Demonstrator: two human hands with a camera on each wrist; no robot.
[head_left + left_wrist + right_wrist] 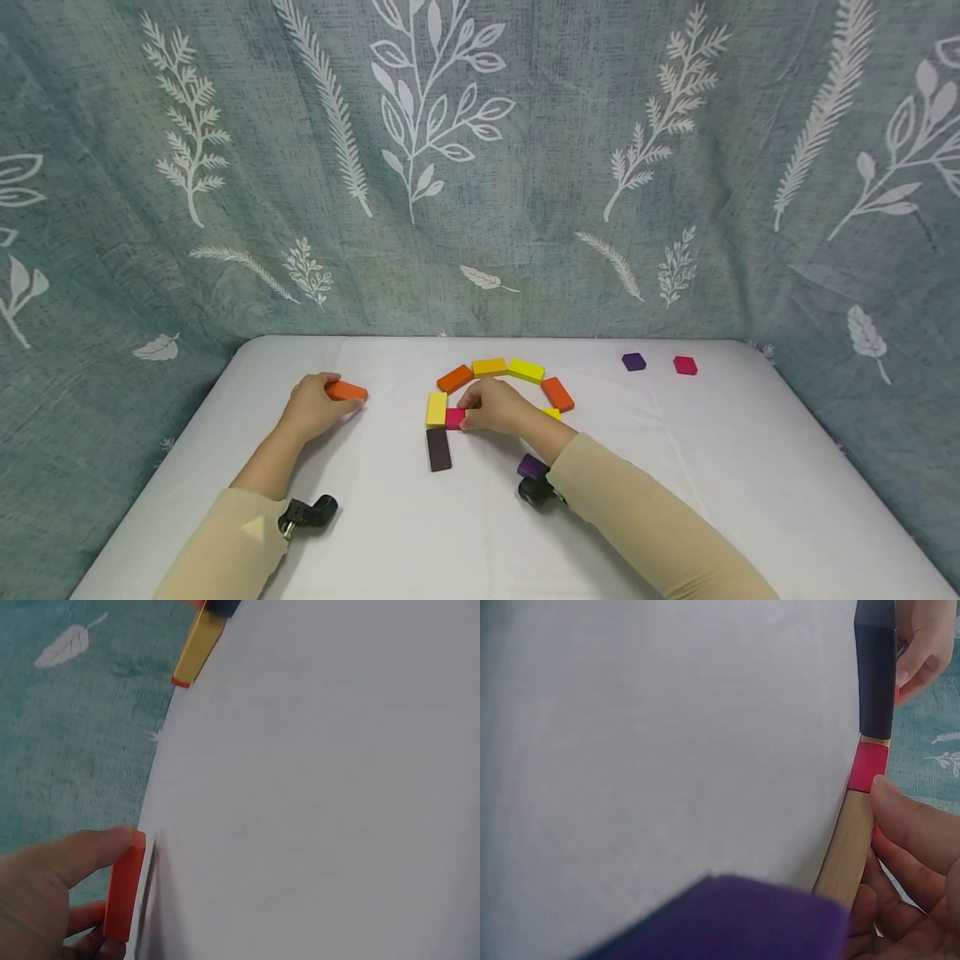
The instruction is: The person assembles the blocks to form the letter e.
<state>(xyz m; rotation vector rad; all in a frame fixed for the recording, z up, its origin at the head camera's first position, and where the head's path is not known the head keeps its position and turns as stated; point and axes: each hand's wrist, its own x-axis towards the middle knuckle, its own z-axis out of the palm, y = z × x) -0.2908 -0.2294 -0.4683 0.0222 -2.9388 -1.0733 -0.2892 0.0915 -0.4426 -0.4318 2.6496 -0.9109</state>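
On the left of the table, my left hand (311,407) pinches an orange block (347,391) between thumb and fingers; in the left wrist view the block (125,886) stands close to the white surface. My right hand (495,406) pinches a small pinkish-red block (453,418) by its right end. This touches a pale yellow block (437,409), with a dark brown block (438,450) just in front. In the right wrist view, the thumb lies where the red block (869,766) meets a wood-coloured one (845,840). The hand partly covers both.
Behind my right hand curve orange (455,379), amber (490,367), yellow (527,371) and red-orange (557,394) blocks. Another yellow block (552,412) is partly hidden by the wrist. A purple block (531,467) lies beside the right wrist camera. Purple (633,362) and red (685,365) pieces lie far right.
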